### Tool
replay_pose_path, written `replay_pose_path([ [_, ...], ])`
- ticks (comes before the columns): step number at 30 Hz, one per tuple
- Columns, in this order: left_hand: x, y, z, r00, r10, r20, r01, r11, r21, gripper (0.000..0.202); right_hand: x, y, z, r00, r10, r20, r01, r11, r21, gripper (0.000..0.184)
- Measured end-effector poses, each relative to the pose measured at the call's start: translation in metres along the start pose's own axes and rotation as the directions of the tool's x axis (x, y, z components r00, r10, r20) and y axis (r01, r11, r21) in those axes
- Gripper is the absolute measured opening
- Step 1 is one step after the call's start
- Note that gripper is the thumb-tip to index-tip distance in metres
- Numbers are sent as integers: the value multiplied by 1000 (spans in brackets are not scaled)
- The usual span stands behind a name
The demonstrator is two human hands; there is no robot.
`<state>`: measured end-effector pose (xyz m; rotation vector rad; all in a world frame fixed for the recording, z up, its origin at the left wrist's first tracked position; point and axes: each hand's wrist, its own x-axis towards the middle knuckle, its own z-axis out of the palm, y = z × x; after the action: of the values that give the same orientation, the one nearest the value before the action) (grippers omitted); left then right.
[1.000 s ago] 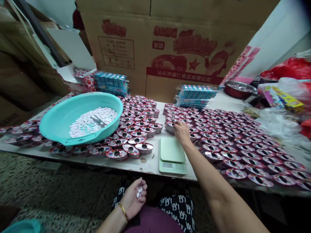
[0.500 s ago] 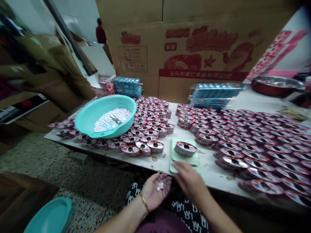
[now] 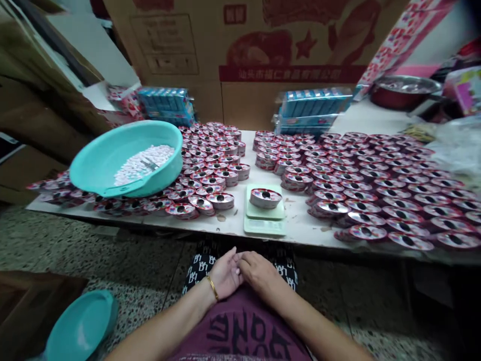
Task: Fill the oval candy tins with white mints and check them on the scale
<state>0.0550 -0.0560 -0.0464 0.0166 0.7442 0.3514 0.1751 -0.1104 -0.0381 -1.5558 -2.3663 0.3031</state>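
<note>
Low over my lap, my left hand [image 3: 225, 277] lies palm up and cupped, with a few small white tablets [image 3: 238, 271] showing in it. The fingers of my right hand [image 3: 260, 273] are closed together and dip into that palm; what they pinch, if anything, is hidden. On the table edge ahead, a pale green scale [image 3: 264, 227] carries one oval tin [image 3: 265, 198] with a dark hole in its top. To the left, a turquoise basin [image 3: 93, 159] holds a heap of white tablets [image 3: 137, 165] with a metal tool [image 3: 149, 164] lying on them.
Rows of similar oval tins [image 3: 376, 175] cover the table's right side, and more tins [image 3: 210, 180] stand left around the basin. Blue wrapped packs [image 3: 313, 108] sit at the back before a large carton [image 3: 259, 100]. A second turquoise basin [image 3: 80, 326] is at lower left.
My right hand has moved from beside the scale to my left palm and closed its fingers there. The view has tilted down. The tin stays on the scale.
</note>
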Motion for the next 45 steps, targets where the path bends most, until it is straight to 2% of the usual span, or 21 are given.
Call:
replay_pose_path([
  [7,2,0,4,999,-41,-15,41,999,3,25,-7,2,-7,990,141,11,-142,984,105,10],
  [11,6,3,-2,998,-50,23,50,999,-8,23,-7,4,-11,983,165,-79,-129,932,338,13],
  [15,9,9,-4,996,-90,9,90,996,4,27,3,21,-38,959,207,-192,-80,853,516,16],
  [18,9,15,1,996,-94,-10,94,995,18,32,22,49,-69,905,274,-325,-99,880,465,15],
  [21,8,20,5,997,-78,-27,79,997,17,32,47,82,-93,864,277,-420,-141,934,327,15],
  [24,8,23,5,997,-69,-22,69,998,10,33,66,106,-103,887,233,-400,-183,970,161,15],
  [27,7,24,4,998,-54,-28,54,999,-3,32,69,110,-107,897,232,-375,-238,971,29,16],
  [30,7,25,5,998,-54,-35,54,998,-19,31,56,88,-103,873,245,-422,-244,968,56,18],
  [31,8,25,5,998,-50,-23,50,998,-27,31,49,75,-97,890,217,-402,-200,976,84,19],
  [33,8,24,7,999,-29,23,30,999,-41,30,36,46,-77,954,101,-282,-67,990,126,20],
  [34,9,23,8,999,-21,48,23,999,-43,31,29,32,-64,986,28,-167,-6,992,129,21],
  [35,9,22,8,997,-19,70,22,999,-42,33,22,20,-50,996,-16,-88,26,992,120,22],
  [37,10,19,8,994,-39,99,42,999,-32,37,11,3,-22,999,-29,-30,32,994,108,22],
  [39,10,17,7,991,-68,118,71,997,-22,41,2,-4,-4,1000,15,3,-15,993,113,20],
  [41,10,15,6,988,-74,133,77,997,-19,41,-5,-2,2,999,45,25,-48,990,131,19],
  [43,9,14,5,988,-73,137,75,997,-9,41,-7,4,-4,999,36,12,-38,987,157,19],
  [45,8,14,5,989,-73,127,73,997,8,40,-5,14,-22,998,25,-54,-15,983,183,20],
])
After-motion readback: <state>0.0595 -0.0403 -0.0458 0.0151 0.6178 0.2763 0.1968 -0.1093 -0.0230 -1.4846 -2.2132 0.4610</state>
